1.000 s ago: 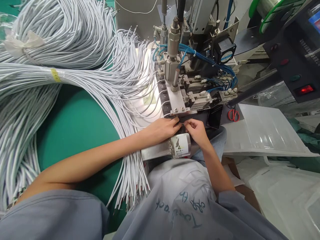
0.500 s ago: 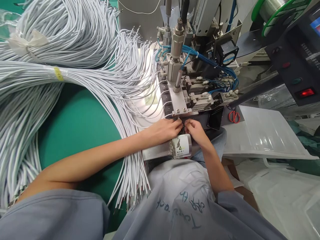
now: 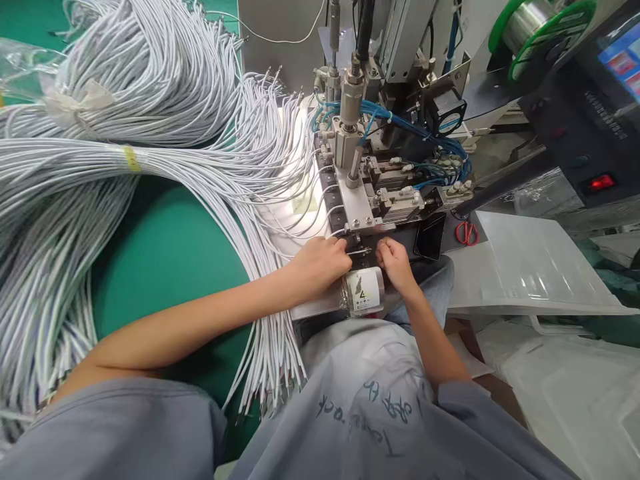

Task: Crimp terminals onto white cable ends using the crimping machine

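My left hand (image 3: 325, 261) is closed around a white cable (image 3: 357, 252), whose end sticks out to the right past my fingers. That end lies over the front of the machine's dark fixture (image 3: 336, 200), where several other white cables are seated in a row. My right hand (image 3: 394, 259) is just right of the cable end, its fingers curled together; whatever they pinch, if anything, is too small to make out. Directly below my hands is a labelled cylinder (image 3: 365, 291). A metal press head (image 3: 353, 180) stands above the fixture.
A large bundle of white cables (image 3: 165, 157) covers the green mat (image 3: 170, 233) on the left. To the right are a black phone (image 3: 430, 237), red-handled scissors (image 3: 467, 233) and a white tray (image 3: 535, 267). A solder wire spool (image 3: 540, 30) hangs by the control box (image 3: 590, 127).
My hands have moved apart, the left a little leftward, the right slightly rightward, so the cable end between them now shows. The view has shifted slightly.
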